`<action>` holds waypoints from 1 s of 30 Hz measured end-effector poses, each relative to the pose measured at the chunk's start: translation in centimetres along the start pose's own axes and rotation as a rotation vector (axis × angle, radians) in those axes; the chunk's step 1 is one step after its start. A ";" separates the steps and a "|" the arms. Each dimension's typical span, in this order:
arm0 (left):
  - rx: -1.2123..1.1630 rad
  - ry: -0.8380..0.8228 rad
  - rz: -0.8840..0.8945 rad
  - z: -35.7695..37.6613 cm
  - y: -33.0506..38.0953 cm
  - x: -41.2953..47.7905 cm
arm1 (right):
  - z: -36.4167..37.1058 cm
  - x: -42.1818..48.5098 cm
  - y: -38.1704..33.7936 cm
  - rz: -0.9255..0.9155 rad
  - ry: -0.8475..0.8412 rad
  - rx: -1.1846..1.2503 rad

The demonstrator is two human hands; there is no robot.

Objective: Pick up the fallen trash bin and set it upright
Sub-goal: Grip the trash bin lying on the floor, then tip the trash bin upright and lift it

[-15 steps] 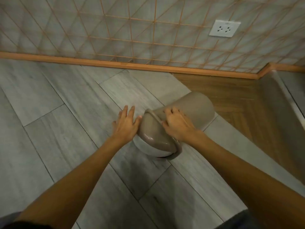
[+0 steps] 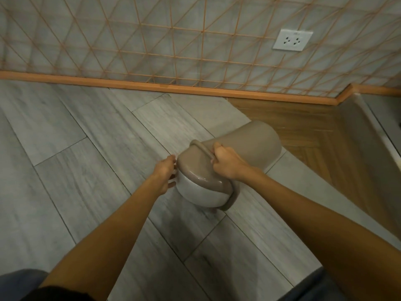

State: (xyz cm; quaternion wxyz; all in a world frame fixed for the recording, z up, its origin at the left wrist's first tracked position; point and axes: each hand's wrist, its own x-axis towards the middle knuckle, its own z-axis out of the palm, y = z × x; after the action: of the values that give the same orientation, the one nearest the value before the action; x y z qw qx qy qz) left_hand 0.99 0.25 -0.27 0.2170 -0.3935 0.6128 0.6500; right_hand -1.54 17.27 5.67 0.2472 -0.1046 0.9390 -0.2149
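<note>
A taupe plastic trash bin (image 2: 251,144) with a swing lid lies tilted on the grey plank floor, its lid end raised toward me and its base pointing to the back right. My right hand (image 2: 227,162) is closed over the top rim where lid meets body. My left hand (image 2: 166,172) presses against the left side of the lid end, fingers curled under it and partly hidden.
A grey tiled wall with orange lines and an orange skirting board (image 2: 152,86) runs across the back. A white wall socket (image 2: 291,40) sits upper right. A brown wood floor patch (image 2: 303,124) and a raised grey ledge (image 2: 368,131) lie to the right.
The lid end of the bin has come up off the floor. My right hand has closed on the rim, and my left hand has slid under the bin's left side.
</note>
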 end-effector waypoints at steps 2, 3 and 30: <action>-0.049 0.009 -0.024 -0.6 -0.4 0.4 | -0.8 -0.1 0.1 0.001 0.027 0.043; -0.064 0.020 -0.037 -0.9 -0.5 0.4 | -1.2 -0.2 0.0 0.000 0.042 0.073; 0.025 -0.219 0.124 2.2 7.4 -4.4 | -8.7 -1.8 7.3 0.211 0.401 1.023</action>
State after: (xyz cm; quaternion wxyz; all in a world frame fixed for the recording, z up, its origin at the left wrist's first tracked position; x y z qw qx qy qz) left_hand -2.56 2.12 7.64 0.2468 -0.2789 0.6167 0.6935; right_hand -5.03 27.33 9.91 0.1032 0.1660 0.7491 -0.6329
